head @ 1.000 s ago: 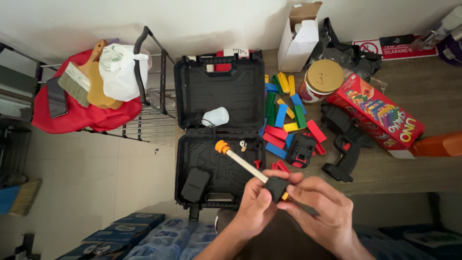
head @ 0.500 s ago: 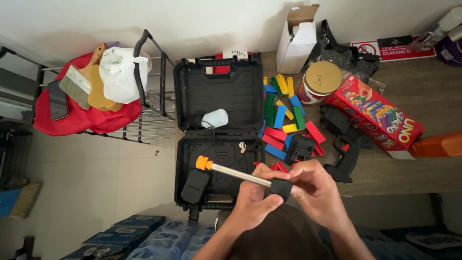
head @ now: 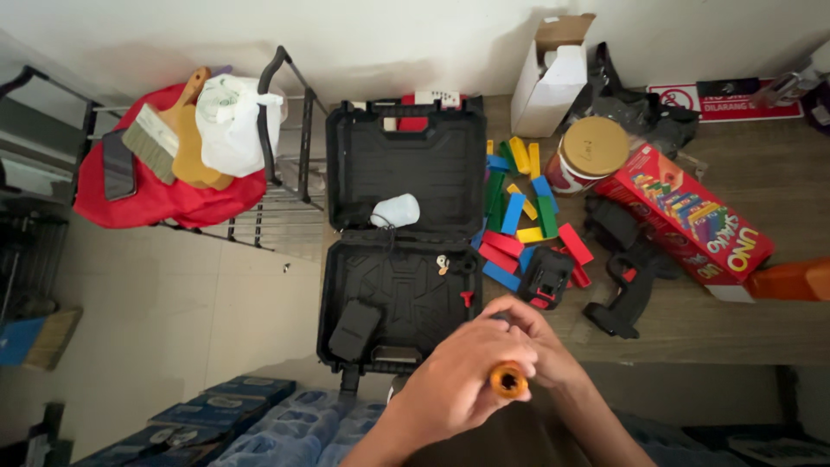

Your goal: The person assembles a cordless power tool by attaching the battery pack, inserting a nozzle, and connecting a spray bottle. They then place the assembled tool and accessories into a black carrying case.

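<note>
My left hand (head: 458,380) and my right hand (head: 536,346) are together at the bottom centre, both wrapped around a thin tool whose orange end cap (head: 508,380) points up toward the camera. Its shaft is hidden inside my fingers. Just beyond my hands lies an open black tool case (head: 402,233) at the edge of a wooden table, with a black block (head: 354,330) and small loose parts in its lower half.
Coloured wooden blocks (head: 519,216) are scattered right of the case, beside a black battery pack (head: 546,277), a black drill (head: 627,281), a red game box (head: 687,212) and a round tin (head: 588,156). A wire rack (head: 285,173) with a red cloth and brush stands left.
The tool swung from pointing left over the case to end-on toward the camera. My hands drew down and closer together around it.
</note>
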